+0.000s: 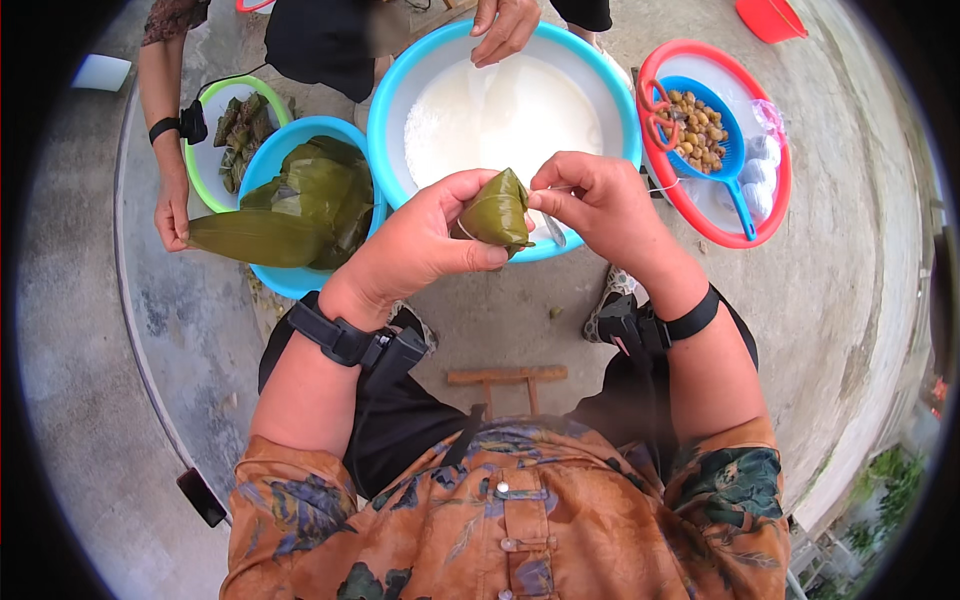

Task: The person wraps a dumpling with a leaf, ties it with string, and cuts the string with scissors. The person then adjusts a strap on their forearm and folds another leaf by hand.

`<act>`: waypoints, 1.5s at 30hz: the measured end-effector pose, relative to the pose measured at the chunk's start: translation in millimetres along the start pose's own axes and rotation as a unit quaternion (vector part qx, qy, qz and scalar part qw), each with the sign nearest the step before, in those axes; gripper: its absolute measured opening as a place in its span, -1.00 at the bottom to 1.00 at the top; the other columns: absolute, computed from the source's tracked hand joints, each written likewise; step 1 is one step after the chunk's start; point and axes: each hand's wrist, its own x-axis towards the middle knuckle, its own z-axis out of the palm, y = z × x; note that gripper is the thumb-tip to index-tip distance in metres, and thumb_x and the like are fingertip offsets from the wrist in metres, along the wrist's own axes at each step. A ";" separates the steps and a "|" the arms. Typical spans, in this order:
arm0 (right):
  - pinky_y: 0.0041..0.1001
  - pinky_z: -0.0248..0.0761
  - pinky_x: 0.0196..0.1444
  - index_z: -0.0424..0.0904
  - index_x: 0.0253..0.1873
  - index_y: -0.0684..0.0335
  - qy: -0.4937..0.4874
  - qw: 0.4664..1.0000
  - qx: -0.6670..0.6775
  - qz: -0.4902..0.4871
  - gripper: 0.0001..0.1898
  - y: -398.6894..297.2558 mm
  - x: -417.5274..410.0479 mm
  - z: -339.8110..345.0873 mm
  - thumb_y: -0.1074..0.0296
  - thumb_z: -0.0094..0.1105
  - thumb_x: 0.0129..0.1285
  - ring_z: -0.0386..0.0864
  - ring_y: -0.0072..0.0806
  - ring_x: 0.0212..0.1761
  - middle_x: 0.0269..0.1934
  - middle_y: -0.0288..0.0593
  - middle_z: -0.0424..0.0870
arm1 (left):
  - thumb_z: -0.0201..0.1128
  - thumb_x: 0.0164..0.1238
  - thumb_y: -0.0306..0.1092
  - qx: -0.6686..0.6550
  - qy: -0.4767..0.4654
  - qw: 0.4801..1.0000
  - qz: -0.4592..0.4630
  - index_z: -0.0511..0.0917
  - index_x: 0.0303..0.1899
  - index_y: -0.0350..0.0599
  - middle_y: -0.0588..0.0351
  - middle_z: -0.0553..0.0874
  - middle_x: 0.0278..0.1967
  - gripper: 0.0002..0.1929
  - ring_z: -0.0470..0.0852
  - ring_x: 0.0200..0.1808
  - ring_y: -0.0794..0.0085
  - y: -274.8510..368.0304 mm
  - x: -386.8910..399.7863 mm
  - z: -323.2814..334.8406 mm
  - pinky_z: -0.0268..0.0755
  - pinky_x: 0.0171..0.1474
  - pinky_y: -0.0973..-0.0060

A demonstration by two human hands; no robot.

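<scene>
My left hand (pixel 442 232) holds a leaf-wrapped zongzi (pixel 495 211) over the near edge of a large blue-rimmed basin (pixel 379 112) of white rice (pixel 517 124). A white string (pixel 469 234) passes around the wrapped leaves. Close by on the right, my right hand (pixel 589 195) pinches the string between thumb and forefinger; the string runs off toward the red-rimmed basin. Below its fingers, part of a metal spoon (pixel 554 230) shows at the rice basin's near side.
Another person's hand (pixel 174 214) holds a long leaf (pixel 255 237) at a blue basin of leaves (pixel 330 180); their other hand (pixel 506 28) is above the rice. A green-rimmed basin (pixel 199 176) holds wrapped bundles. Red-handled scissors (pixel 661 112) and a blue strainer (pixel 735 154) lie on the red-rimmed basin (pixel 780 202).
</scene>
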 end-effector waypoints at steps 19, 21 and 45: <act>-0.29 0.54 -0.32 0.63 -0.42 0.17 0.036 0.923 -0.314 -0.219 -0.89 -10.9 9.1 11.5 0.35 0.36 0.14 0.66 -0.26 -0.37 -0.47 -0.23 0.58 | 0.37 0.25 -0.51 0.490 0.000 0.869 0.067 0.31 0.13 -0.18 -0.28 0.68 -0.08 -0.52 0.66 0.00 -0.17 -28.3 6.9 4.8 0.51 0.03 0.25; -0.30 0.54 -0.35 0.59 -0.44 0.16 0.046 0.927 -0.319 -0.191 -0.85 -23.0 3.2 23.3 0.32 0.33 0.16 0.65 -0.25 -0.37 -0.52 -0.24 0.54 | 0.38 0.27 -0.48 0.488 0.058 0.869 0.058 0.31 0.13 -0.18 -0.30 0.69 -0.09 -0.52 0.66 0.00 -0.21 -27.0 8.5 5.7 0.51 0.02 0.22; -0.58 0.37 -0.40 0.75 -0.08 0.36 0.088 0.991 0.078 0.060 -0.84 -3.6 -16.9 24.1 0.38 0.33 0.39 0.44 -0.72 -0.47 -0.51 -0.31 0.62 | 0.34 0.42 -0.45 0.017 0.152 0.982 0.111 0.32 0.31 -0.31 0.02 0.57 0.21 -0.48 0.55 0.24 0.47 -10.7 2.1 -16.0 0.44 0.29 0.45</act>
